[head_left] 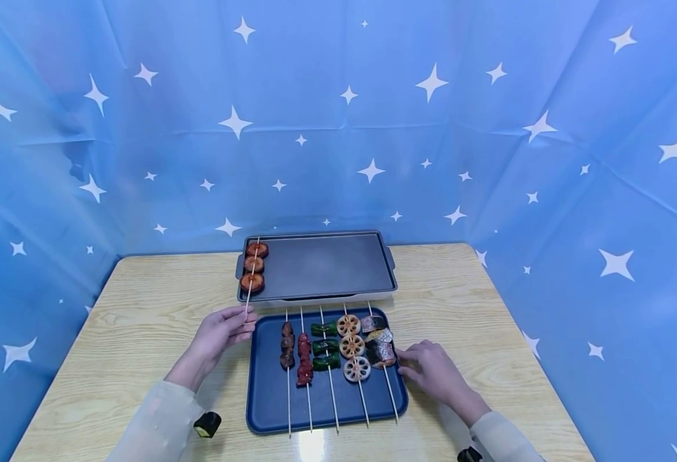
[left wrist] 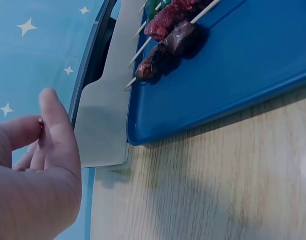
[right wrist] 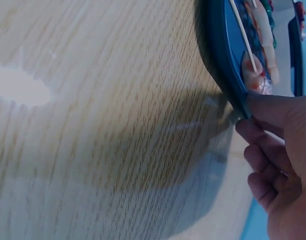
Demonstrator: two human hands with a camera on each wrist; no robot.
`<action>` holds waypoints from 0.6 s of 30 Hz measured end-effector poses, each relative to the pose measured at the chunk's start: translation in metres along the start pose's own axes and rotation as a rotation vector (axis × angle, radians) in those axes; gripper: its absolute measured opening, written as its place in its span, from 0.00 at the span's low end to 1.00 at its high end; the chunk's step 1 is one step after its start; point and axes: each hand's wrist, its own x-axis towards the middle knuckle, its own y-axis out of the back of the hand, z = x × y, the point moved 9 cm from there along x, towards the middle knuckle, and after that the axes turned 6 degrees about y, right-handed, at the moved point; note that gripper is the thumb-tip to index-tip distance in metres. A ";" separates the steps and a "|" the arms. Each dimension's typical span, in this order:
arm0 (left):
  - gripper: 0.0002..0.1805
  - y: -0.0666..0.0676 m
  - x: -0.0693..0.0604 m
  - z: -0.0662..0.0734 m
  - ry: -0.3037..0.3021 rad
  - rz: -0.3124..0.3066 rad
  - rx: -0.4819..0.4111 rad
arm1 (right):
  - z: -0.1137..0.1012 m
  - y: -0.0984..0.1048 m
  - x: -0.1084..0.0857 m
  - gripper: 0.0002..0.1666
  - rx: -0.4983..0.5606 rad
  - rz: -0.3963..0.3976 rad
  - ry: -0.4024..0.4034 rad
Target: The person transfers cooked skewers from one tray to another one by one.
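Observation:
In the head view my left hand [head_left: 222,333] pinches the lower end of a stick, a skewer [head_left: 252,282] of round reddish-brown pieces. Those pieces lie over the left side of the dark grill plate [head_left: 326,263]. The left wrist view shows the stick's end between thumb and index finger of the left hand [left wrist: 42,165]. On the right, my right hand [head_left: 430,372] holds the right rim of the blue tray [head_left: 269,410]; in the right wrist view, the thumb of this hand [right wrist: 278,145] lies over the rim with fingers below it.
Side by side on the tray lie a brown meat skewer [head_left: 287,346], a red meat skewer [head_left: 305,359], a green pepper skewer [head_left: 325,346], a lotus root skewer [head_left: 352,346] and a fish skewer [head_left: 380,350]. Starry blue cloth [head_left: 315,154] hangs behind the wooden table [head_left: 142,308].

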 end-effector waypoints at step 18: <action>0.30 -0.004 -0.003 -0.003 -0.060 -0.064 -0.026 | -0.003 0.002 0.000 0.21 -0.022 0.042 0.075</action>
